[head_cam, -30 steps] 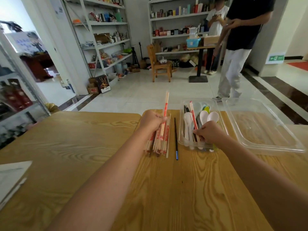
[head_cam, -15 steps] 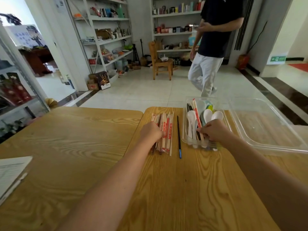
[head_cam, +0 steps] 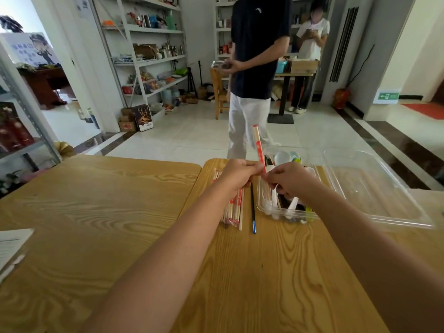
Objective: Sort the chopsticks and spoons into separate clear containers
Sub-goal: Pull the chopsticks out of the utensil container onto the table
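Sorting partly done. Both hands pinch the lower end of one wrapped chopstick [head_cam: 259, 150], held upright over the near edge of the small clear container [head_cam: 288, 213]: left hand [head_cam: 240, 173] from the left, right hand [head_cam: 290, 180] from the right. A pile of wrapped chopsticks [head_cam: 233, 207] and one black chopstick [head_cam: 252, 212] lie on the surface [head_cam: 144, 212], outside any container. The small container holds spoons [head_cam: 281, 156] mixed with dark chopsticks [head_cam: 268, 160]. The large clear container [head_cam: 367, 186] shows nothing inside. Judgement: extraction about midway; binning not begun.
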`<control>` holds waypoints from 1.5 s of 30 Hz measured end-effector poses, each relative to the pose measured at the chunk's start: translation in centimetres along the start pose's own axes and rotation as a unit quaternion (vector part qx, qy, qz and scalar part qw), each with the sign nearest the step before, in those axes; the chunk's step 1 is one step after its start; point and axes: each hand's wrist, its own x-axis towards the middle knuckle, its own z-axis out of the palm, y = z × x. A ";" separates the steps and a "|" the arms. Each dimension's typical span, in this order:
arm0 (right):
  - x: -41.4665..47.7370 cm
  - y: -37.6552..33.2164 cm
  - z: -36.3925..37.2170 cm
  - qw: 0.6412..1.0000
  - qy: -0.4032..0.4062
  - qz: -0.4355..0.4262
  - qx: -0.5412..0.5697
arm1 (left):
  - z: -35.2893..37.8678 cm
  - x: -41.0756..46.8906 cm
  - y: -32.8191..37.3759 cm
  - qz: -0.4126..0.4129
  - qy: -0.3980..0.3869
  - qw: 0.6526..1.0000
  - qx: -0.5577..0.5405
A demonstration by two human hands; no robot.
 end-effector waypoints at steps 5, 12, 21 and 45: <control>-0.2 0.8 -0.2 0.999 -0.027 0.005 0.040 | 0.3 0.2 -0.2 -0.014 -0.009 1.000 -0.010; 0.0 2.7 -2.4 0.996 0.037 0.004 0.083 | -3.0 1.6 -1.8 -0.022 0.070 0.983 0.167; 1.0 4.4 -3.5 0.994 0.076 0.036 0.073 | -2.3 2.8 -7.0 -0.088 0.089 0.920 0.372; 2.9 4.3 1.5 0.941 0.048 0.090 -0.321 | 2.9 1.0 -1.0 0.065 0.050 0.954 0.288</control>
